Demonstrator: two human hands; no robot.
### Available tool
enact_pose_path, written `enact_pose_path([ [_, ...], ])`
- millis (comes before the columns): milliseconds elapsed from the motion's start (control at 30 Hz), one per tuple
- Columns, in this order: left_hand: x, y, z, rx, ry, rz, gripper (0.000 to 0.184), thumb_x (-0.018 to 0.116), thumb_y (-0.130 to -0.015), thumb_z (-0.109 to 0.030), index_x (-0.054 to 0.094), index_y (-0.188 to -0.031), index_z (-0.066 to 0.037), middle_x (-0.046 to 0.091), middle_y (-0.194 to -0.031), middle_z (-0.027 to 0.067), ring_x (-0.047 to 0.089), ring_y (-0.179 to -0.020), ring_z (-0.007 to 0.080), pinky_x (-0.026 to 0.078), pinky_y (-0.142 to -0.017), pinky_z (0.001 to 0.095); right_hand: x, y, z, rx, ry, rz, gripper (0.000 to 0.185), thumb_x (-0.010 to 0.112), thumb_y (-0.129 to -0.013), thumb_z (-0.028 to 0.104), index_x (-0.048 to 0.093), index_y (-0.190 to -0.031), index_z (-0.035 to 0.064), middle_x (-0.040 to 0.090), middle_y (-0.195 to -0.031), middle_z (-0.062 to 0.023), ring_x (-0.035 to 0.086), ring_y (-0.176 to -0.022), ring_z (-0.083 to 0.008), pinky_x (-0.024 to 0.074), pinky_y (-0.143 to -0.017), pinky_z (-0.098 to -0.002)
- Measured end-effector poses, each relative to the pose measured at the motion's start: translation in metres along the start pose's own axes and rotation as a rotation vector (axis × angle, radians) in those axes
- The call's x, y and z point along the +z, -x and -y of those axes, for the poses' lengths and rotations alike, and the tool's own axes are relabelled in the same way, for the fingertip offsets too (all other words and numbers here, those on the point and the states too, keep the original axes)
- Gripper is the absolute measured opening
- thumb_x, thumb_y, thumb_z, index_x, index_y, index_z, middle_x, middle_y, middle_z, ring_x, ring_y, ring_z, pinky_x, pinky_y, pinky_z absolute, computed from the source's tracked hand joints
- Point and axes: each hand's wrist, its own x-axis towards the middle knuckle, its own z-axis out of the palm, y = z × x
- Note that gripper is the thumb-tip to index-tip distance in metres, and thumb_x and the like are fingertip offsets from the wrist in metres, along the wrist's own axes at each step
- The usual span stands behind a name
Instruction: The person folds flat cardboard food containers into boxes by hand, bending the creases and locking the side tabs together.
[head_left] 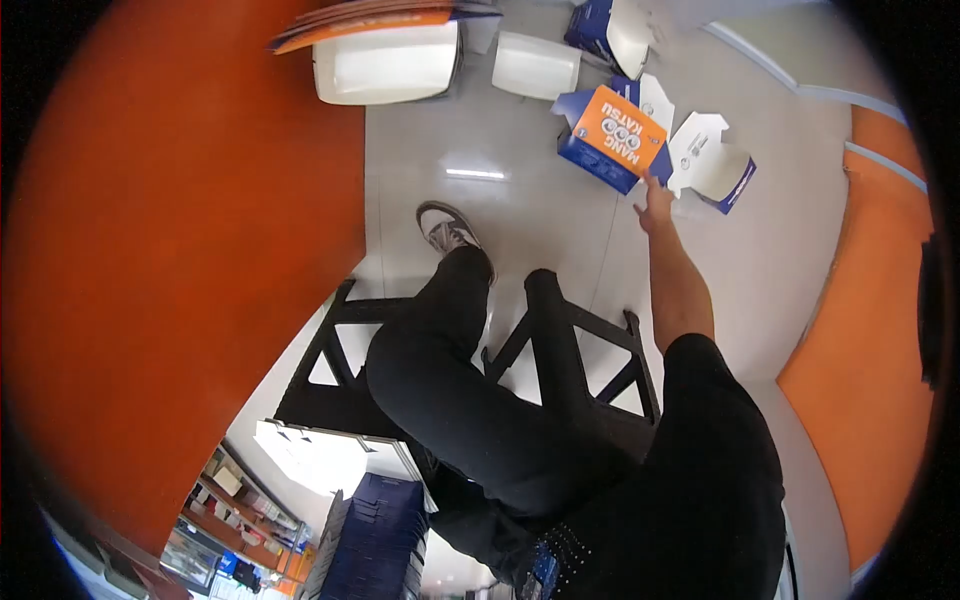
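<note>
My right hand (655,205) reaches down over the floor, its fingers apart at the lower right corner of an orange and blue box (620,130) with printed lettering. Whether the fingertips touch the box cannot be made out. Just right of it lies an open box (715,165) with a white inside and a blue side. Behind stands another blue and white box (610,35). Two white trays or open boxes, a larger one (388,65) and a smaller one (535,66), are at the top. My left hand is not in view.
An orange surface (200,180) fills the left side. A black stool (590,375) stands by my legs. At the bottom is a stack of dark blue folded cardboard (375,535). Flat orange-edged cardboard (370,27) juts in at the top. An orange panel (860,370) runs along the right.
</note>
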Motion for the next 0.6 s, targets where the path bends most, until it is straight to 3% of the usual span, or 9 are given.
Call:
enact_pose_path([
  [33,0.002,0.0,-0.002,-0.008,-0.007,0.005,0.06,0.054,-0.101,-0.046,0.054,-0.142,-0.002,0.058,-0.14,0.0186,0.055,-0.13,0.0337,0.05,-0.105,0.0515,0.006,0.005,0.008,-0.011,-0.085,-0.044,0.114,0.083,-0.085,0.034,0.001,-0.161,0.0093,0.028,-0.163,-0.0139,0.028,-0.15,-0.0358,0.0349,-0.111,-0.0669],
  [133,0.007,-0.003,-0.012,-0.037,0.001,0.018,0.061,0.053,-0.102,-0.046,0.052,-0.144,-0.002,0.056,-0.143,0.0175,0.053,-0.132,0.0334,0.048,-0.107,0.0512,0.003,-0.009,0.018,-0.019,-0.237,-0.053,0.094,0.079,-0.09,0.025,0.017,-0.159,0.0081,0.042,-0.155,-0.0146,0.036,-0.145,-0.0339,0.0368,-0.111,-0.0627],
  [300,-0.013,0.002,-0.023,-0.148,0.204,0.013,0.062,0.051,-0.103,-0.046,0.049,-0.147,-0.003,0.053,-0.147,0.0156,0.051,-0.136,0.0329,0.045,-0.11,0.0508,-0.008,-0.015,0.035,-0.146,-0.179,0.404,0.059,0.068,-0.096,0.012,0.042,-0.147,-0.0002,0.064,-0.128,-0.0143,0.06,-0.121,-0.0288,0.0509,-0.103,-0.046],
  [333,-0.02,0.005,-0.027,-0.187,0.303,0.014,0.062,0.05,-0.103,-0.046,0.048,-0.147,-0.003,0.052,-0.148,0.0152,0.05,-0.137,0.0327,0.045,-0.111,0.0507,0.007,0.014,0.035,-0.147,-0.12,0.517,0.053,0.067,-0.097,0.011,0.046,-0.144,-0.0021,0.067,-0.122,-0.0142,0.063,-0.116,-0.0277,0.0536,-0.101,-0.0424],
  [367,-0.024,0.003,-0.026,-0.253,0.448,0.055,0.062,0.05,-0.103,-0.046,0.048,-0.148,-0.004,0.052,-0.148,0.0148,0.049,-0.137,0.0326,0.044,-0.111,0.0506,0.014,0.045,0.04,-0.188,-0.083,0.465,0.051,0.065,-0.097,0.008,0.044,-0.141,-0.0067,0.065,-0.122,-0.0166,0.067,-0.109,-0.0282,0.0583,-0.094,-0.0387],
  [433,-0.035,-0.001,-0.017,-0.277,0.623,0.124,0.062,0.049,-0.104,-0.047,0.046,-0.149,-0.004,0.05,-0.15,0.014,0.048,-0.139,0.0324,0.043,-0.113,0.0504,0.014,0.091,0.05,-0.309,0.097,0.673,0.03,0.062,-0.097,0.009,0.055,-0.122,-0.0068,0.066,-0.107,-0.0123,0.071,-0.098,-0.0274,0.0607,-0.091,-0.0395],
  [500,-0.055,-0.002,0.006,0.024,0.356,0.047,0.056,0.047,-0.106,-0.041,0.046,-0.149,-0.005,0.05,-0.15,0.0133,0.048,-0.139,0.0314,0.041,-0.114,0.0494,0.01,0.144,0.058,-0.409,0.201,0.775,0.016,0.063,-0.097,0.011,0.058,-0.107,-0.0006,0.066,-0.1,-0.0096,0.072,-0.099,-0.0276,0.0603,-0.09,-0.0396],
  [567,-0.056,0.005,0.007,0.26,0.052,-0.215,0.045,0.044,-0.108,-0.028,0.047,-0.146,-0.004,0.05,-0.149,0.0132,0.048,-0.138,0.0297,0.038,-0.115,0.0481,0.004,0.203,0.061,-0.404,0.085,0.846,0.029,0.063,-0.095,0.009,0.059,-0.122,-0.001,0.066,-0.104,-0.008,0.068,-0.09,-0.0194,0.0576,-0.079,-0.0325],
  [600,-0.038,0.019,-0.008,0.32,-0.024,-0.38,0.041,0.044,-0.108,-0.022,0.048,-0.145,-0.003,0.051,-0.147,0.0134,0.049,-0.137,0.0291,0.036,-0.116,0.0477,-0.003,0.265,0.079,-0.477,0.101,0.892,0.027,0.063,-0.095,0.007,0.059,-0.121,-0.0002,0.066,-0.1,-0.0075,0.068,-0.089,-0.0186,0.056,-0.075,-0.0308],
])
